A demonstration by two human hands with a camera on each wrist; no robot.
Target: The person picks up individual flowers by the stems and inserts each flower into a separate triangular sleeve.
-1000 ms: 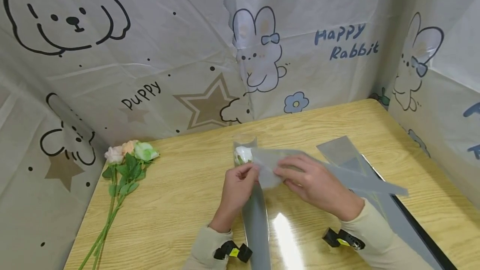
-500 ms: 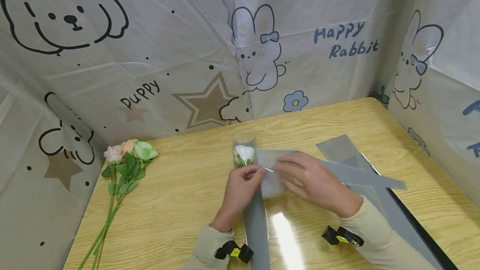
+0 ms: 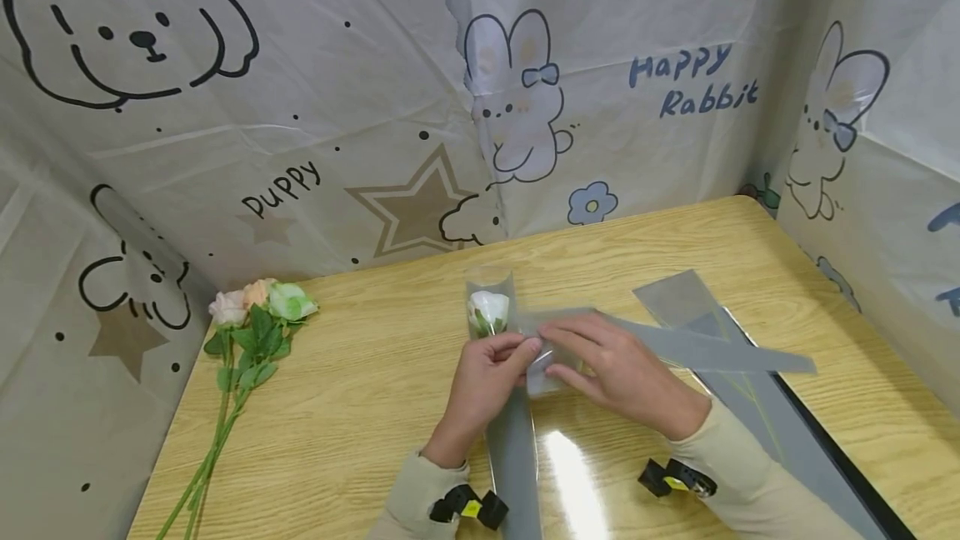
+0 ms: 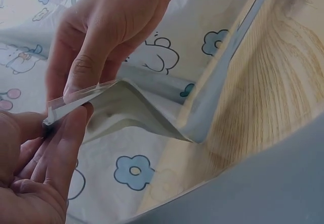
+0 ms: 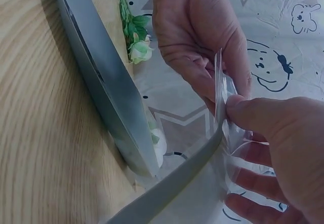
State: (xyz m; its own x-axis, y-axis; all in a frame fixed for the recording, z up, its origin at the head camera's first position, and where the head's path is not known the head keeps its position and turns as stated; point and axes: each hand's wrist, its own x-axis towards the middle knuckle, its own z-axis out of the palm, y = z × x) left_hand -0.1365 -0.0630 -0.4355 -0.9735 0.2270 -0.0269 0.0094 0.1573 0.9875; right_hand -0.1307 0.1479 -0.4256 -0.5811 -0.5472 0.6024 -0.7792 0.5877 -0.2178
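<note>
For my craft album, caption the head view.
Left hand and right hand hold a grey strip near a white flower.

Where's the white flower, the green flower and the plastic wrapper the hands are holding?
White flower (image 3: 489,307): head view, on its petals.
Green flower (image 3: 292,302): head view, on its petals.
Plastic wrapper (image 4: 126,103): left wrist view, on its bent part.

Roses left of sleeved rose
</note>
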